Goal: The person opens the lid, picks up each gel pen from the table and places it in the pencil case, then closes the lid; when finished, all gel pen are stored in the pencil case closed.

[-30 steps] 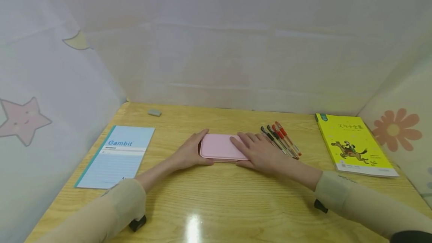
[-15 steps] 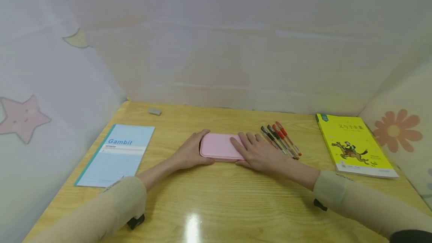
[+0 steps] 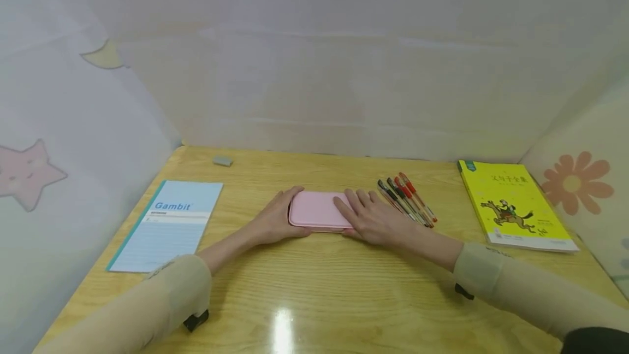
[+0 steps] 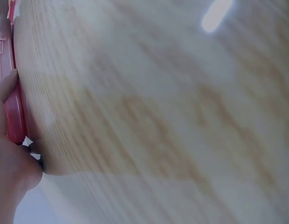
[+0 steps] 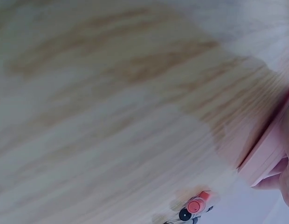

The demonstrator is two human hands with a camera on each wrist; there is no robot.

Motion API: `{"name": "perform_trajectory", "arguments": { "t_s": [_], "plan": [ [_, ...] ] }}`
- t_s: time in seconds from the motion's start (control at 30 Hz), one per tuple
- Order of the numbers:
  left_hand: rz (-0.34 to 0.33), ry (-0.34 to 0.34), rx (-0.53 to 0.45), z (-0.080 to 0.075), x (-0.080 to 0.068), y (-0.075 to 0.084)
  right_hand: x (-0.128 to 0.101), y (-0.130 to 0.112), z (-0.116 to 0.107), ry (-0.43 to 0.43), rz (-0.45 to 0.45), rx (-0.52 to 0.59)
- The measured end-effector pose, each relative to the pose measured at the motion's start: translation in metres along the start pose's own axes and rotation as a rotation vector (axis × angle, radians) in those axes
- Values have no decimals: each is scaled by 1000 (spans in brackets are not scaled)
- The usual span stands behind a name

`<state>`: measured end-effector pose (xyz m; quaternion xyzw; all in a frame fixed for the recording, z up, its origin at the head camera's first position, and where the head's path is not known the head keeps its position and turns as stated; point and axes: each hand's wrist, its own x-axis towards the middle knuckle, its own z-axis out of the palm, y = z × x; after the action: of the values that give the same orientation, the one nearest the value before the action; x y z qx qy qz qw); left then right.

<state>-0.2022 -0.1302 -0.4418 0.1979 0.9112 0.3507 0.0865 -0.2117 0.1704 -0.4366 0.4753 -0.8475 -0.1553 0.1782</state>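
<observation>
A pink pencil case [image 3: 316,209] lies flat on the wooden table, lid side up. My left hand [image 3: 272,223] grips its left end, thumb along the near side and a finger at the far corner. Over the right end lies my right hand [image 3: 378,220], fingers spread on the lid and thumb at the near edge, hiding that end. In the left wrist view, the left thumb presses the glossy side of the case [image 4: 15,114]. The right wrist view catches just a corner of the case [image 5: 263,163] beneath part of the right hand [image 5: 288,182].
Several black and red pens [image 3: 408,201] lie bunched just right of the right hand. A blue notebook [image 3: 169,225] is at the left, a yellow book [image 3: 516,206] at the right. Near the back left sits a small grey block [image 3: 223,161]. Printed cloth walls [image 3: 314,70] surround the table.
My right hand has slid slightly left over the case. The left hand and the case stay in place, while the head view has shifted a little.
</observation>
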Motion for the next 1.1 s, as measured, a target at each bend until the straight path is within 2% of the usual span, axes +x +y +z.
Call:
{"name": "perform_trajectory", "arguments": {
  "t_s": [0.43,0.63,0.87,1.1],
  "plan": [
    [45,24,-2,2,4,-3,0,8,-5,-29,-10,61],
    [48,9,-13,0,4,-2,-1,8,-6,-53,10,101],
    [-18,-39,22,-5,5,4,0,5,-8,-81,30,133],
    [-55,-21,74,-6,8,10,0,6,-10,-116,50,149]
  ]
}}
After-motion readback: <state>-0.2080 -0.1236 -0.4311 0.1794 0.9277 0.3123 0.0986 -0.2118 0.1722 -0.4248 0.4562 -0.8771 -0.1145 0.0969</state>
